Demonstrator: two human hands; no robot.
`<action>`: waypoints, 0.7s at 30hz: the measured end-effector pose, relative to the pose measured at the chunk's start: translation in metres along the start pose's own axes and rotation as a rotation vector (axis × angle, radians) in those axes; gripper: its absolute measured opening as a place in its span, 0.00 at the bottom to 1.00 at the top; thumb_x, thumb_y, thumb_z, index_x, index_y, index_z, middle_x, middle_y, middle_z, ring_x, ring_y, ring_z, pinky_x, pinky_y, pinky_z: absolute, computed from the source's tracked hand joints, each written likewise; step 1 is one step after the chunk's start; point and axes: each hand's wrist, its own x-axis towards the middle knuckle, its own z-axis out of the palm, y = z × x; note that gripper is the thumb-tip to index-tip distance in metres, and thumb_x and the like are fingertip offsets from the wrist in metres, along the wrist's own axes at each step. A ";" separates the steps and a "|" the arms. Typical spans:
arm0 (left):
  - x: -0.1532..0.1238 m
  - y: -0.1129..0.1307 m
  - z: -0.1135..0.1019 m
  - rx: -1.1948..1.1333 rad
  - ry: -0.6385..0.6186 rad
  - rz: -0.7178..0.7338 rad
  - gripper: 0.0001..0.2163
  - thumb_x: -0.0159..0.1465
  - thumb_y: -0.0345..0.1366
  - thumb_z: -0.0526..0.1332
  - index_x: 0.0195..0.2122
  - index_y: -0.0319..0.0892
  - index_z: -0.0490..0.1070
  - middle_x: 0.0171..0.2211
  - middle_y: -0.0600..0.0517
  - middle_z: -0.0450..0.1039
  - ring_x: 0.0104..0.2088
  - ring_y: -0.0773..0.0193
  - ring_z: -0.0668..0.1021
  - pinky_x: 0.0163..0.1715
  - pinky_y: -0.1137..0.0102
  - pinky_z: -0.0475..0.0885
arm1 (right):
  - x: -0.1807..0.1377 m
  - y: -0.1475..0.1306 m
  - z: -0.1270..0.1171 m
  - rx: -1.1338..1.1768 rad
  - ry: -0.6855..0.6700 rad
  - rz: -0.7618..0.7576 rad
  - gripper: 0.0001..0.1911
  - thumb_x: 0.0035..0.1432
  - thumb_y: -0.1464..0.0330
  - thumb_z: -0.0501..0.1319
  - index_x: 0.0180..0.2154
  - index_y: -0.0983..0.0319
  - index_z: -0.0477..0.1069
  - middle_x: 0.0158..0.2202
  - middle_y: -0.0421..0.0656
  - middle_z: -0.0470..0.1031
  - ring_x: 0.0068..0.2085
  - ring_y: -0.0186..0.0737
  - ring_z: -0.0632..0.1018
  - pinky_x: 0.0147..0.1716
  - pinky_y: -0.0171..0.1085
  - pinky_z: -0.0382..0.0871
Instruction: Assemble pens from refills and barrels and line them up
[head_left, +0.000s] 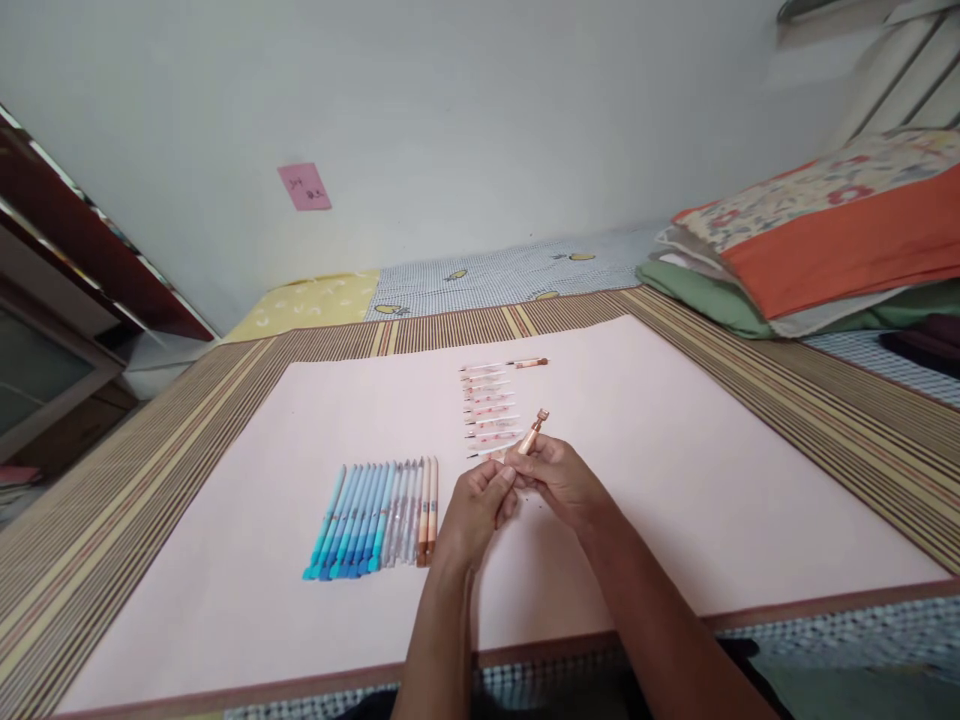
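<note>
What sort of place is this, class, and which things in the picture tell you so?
Probably a bedroom: a striped mat lies over a checked sheet, and a pile of what looks like pillows or folded bedding sits at the right.

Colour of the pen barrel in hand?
Pen barrel: tan, with a brown topper. Shows best in the head view.

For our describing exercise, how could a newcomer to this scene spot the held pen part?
Over the large pale sheet, find the left hand and right hand. The tan pen part juts from the right one, brown end outward. Unlike the row of pens lying flat, it is held up.
</note>
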 end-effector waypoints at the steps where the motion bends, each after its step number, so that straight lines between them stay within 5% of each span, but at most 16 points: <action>1: 0.000 0.001 0.000 -0.025 -0.007 -0.006 0.20 0.60 0.54 0.65 0.32 0.38 0.70 0.16 0.60 0.59 0.16 0.75 0.55 0.19 0.74 0.47 | 0.000 0.001 -0.001 0.009 -0.004 0.017 0.19 0.43 0.58 0.77 0.28 0.63 0.72 0.24 0.38 0.72 0.26 0.32 0.70 0.28 0.35 0.62; 8: -0.002 0.003 0.004 -0.258 -0.063 -0.075 0.19 0.62 0.52 0.64 0.35 0.38 0.69 0.18 0.59 0.60 0.17 0.75 0.55 0.21 0.73 0.49 | 0.001 -0.001 -0.010 -0.022 -0.092 0.024 0.17 0.47 0.59 0.75 0.34 0.63 0.78 0.28 0.39 0.73 0.27 0.31 0.68 0.31 0.35 0.61; 17: -0.003 0.007 0.007 -0.282 -0.078 -0.092 0.19 0.61 0.50 0.66 0.37 0.36 0.72 0.19 0.57 0.62 0.19 0.74 0.58 0.22 0.73 0.50 | 0.000 -0.004 -0.020 -0.052 -0.176 -0.019 0.18 0.58 0.56 0.67 0.40 0.64 0.79 0.27 0.40 0.68 0.29 0.33 0.66 0.30 0.36 0.55; 21: -0.005 0.011 0.005 -0.314 -0.092 -0.099 0.14 0.57 0.42 0.69 0.34 0.35 0.73 0.22 0.55 0.66 0.20 0.74 0.61 0.23 0.73 0.53 | 0.000 -0.002 -0.024 -0.107 -0.153 -0.023 0.17 0.56 0.57 0.69 0.41 0.63 0.79 0.28 0.40 0.70 0.28 0.33 0.65 0.29 0.36 0.54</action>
